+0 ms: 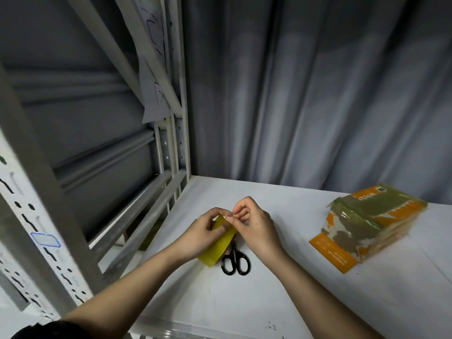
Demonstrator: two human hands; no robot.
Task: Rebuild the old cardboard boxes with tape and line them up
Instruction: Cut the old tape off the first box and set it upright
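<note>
Tape roll, yellow, sits gripped in your left hand over the white desk; your right hand pinches its loose end. Black scissors lie beneath. Flattened orange cardboard box rests far right.

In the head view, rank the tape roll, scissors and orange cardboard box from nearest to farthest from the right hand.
1. Tape roll: the right hand pinches its free end at the roll's top edge.
2. Scissors: on the table, just below the hand.
3. Orange cardboard box: lying well off to the right.
</note>
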